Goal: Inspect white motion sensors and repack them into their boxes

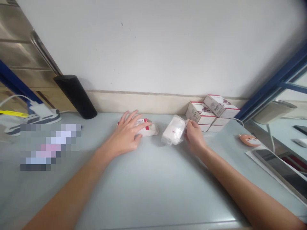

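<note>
My left hand (pixel 128 131) lies with its fingers spread over a small white and red carton (pixel 146 129) on the table. Most of that carton is hidden under the hand; its right end shows as a pale flap or edge. Between thumb and fingers of my right hand (pixel 194 135) is the edge of a clear plastic bag (pixel 174 131) with something white inside. The bag is tilted, a little to the right of the carton and apart from it. What exactly the bag holds I cannot make out.
Several white and red boxes (pixel 201 113) are stacked against the wall at right. A black cylinder (pixel 75 95) stands at back left, near a power strip (pixel 35 118). A blurred-out object (pixel 50 147) lies at left. An orange and white item (pixel 249 140) and a phone (pixel 275 166) lie at right.
</note>
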`<state>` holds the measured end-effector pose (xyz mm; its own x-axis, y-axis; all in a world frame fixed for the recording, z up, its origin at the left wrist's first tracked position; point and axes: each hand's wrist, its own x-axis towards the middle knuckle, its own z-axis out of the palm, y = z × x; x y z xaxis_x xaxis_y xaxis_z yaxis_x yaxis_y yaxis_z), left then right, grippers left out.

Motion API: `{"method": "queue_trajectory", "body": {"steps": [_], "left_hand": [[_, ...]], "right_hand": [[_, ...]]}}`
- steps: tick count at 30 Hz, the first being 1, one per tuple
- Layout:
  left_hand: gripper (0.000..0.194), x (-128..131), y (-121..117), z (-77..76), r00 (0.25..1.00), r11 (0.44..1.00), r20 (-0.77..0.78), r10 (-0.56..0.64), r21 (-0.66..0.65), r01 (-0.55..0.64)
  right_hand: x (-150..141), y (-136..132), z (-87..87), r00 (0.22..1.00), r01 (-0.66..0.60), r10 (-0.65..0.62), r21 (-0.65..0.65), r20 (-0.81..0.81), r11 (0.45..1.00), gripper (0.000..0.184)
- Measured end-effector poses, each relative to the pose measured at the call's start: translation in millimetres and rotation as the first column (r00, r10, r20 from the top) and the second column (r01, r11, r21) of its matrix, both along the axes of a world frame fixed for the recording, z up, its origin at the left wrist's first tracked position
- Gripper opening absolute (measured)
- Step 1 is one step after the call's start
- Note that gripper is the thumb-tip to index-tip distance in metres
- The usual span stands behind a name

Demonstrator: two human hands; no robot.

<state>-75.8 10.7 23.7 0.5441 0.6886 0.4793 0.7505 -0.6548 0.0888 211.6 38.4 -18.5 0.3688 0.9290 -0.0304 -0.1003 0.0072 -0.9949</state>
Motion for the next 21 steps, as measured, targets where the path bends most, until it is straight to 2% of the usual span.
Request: {"method": "queue_trajectory", "body": {"steps": [2,3,4,6,7,8,10,11,12,13,16,18,21], "left_hand": [[0.04,18.4,-11.4,0.8,0.987,0.998,0.157,-0.045,-0.028,0.05],[0.034,29.9,-18.4,-0.6,0.95,0.993,0.307,-0.063,-0.073,0.089],[0.037,41.7,-25.6,-3.3,0.884,0.973,0.467,-0.035,-0.187,0.137],[0.05,62.6,-38.0,-10.9,0.647,0.89,0.758,0.083,-0.349,0.294],[0.06,70.2,-42.4,-15.0,0.574,0.795,0.801,0.171,-0.456,0.4],[0.062,75.3,-45.5,-18.7,0.526,0.679,0.808,0.266,-0.544,0.493],[0.057,78.5,-47.6,-23.9,0.473,0.437,0.782,0.406,-0.621,0.651],[0.052,77.5,-47.2,-25.3,0.453,0.343,0.769,0.451,-0.618,0.707],[0.047,75.5,-46.0,-25.7,0.432,0.275,0.764,0.479,-0.598,0.753],[0.042,73.1,-44.5,-25.4,0.41,0.229,0.766,0.495,-0.571,0.788],[0.031,67.1,-40.0,-21.1,0.352,0.171,0.783,0.513,-0.495,0.852],[0.032,65.4,-38.0,-17.5,0.327,0.149,0.788,0.522,-0.462,0.874],[0.041,65.1,-36.7,-14.0,0.333,0.103,0.766,0.549,-0.458,0.883]], "right_hand": [[-3.4,-5.6,6.8,0.999,0.007,-0.005,0.048,-0.037,0.999,0.025],[-5.2,-9.1,10.8,0.999,0.001,0.003,0.081,-0.044,0.997,0.024],[-7.2,-12.8,14.8,0.999,-0.011,0.015,0.112,-0.039,0.994,0.024],[-11.2,-20.4,22.7,0.999,-0.037,0.035,0.163,0.014,0.986,0.025],[-13.2,-24.0,26.4,0.997,-0.053,0.042,0.197,0.057,0.979,0.026],[-15.0,-27.5,29.9,0.993,-0.072,0.046,0.244,0.11,0.967,0.027],[-17.2,-33.8,36.4,0.968,-0.137,0.046,0.366,0.246,0.921,0.027],[-17.4,-36.7,39.5,0.944,-0.179,0.035,0.42,0.327,0.89,0.026],[-16.9,-39.4,42.6,0.913,-0.219,0.015,0.46,0.407,0.861,0.023],[-15.8,-42.0,45.8,0.879,-0.25,-0.012,0.483,0.476,0.839,0.02],[-10.4,-48.5,54.7,0.808,-0.268,-0.107,0.523,0.579,0.809,0.013],[-7.4,-51.2,59.2,0.799,-0.249,-0.169,0.573,0.577,0.781,0.011],[-5.8,-51.9,63.2,0.818,-0.211,-0.233,0.65,0.527,0.73,0.01]]}}
